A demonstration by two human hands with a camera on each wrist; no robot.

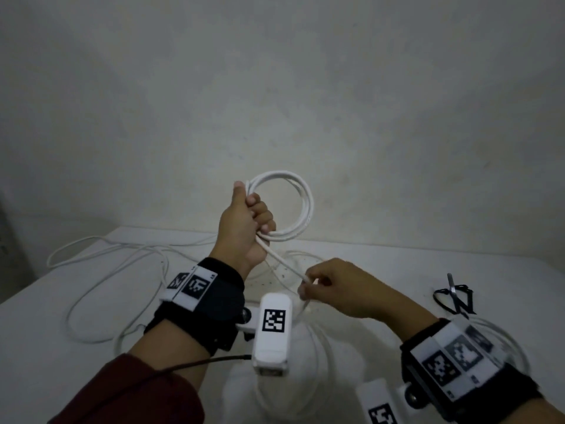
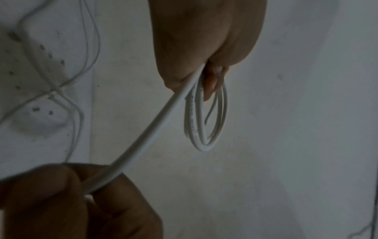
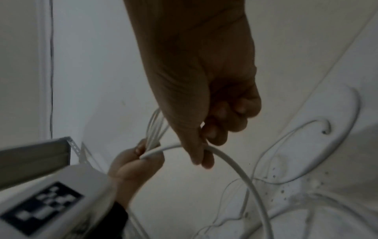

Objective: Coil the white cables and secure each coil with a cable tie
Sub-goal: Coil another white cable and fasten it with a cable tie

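Observation:
My left hand [image 1: 252, 220] is raised above the table and grips a coil of white cable [image 1: 301, 203] of several loops, seen edge-on as the coil [image 2: 204, 126] in the left wrist view. From its fist a straight run of the same cable [image 1: 282, 262] slants down to my right hand [image 1: 318, 286], which pinches it between thumb and fingers. In the right wrist view the cable [image 3: 241, 169] bends down from the right hand [image 3: 202, 155] toward the table. The left hand [image 3: 137, 163] shows there too.
More white cable [image 1: 101, 270] lies in loose loops on the white table [image 1: 46, 347] at left and under my arms. A bundle of black cable ties [image 1: 455, 298] with a metal tool lies at the right. A plain wall stands behind the table.

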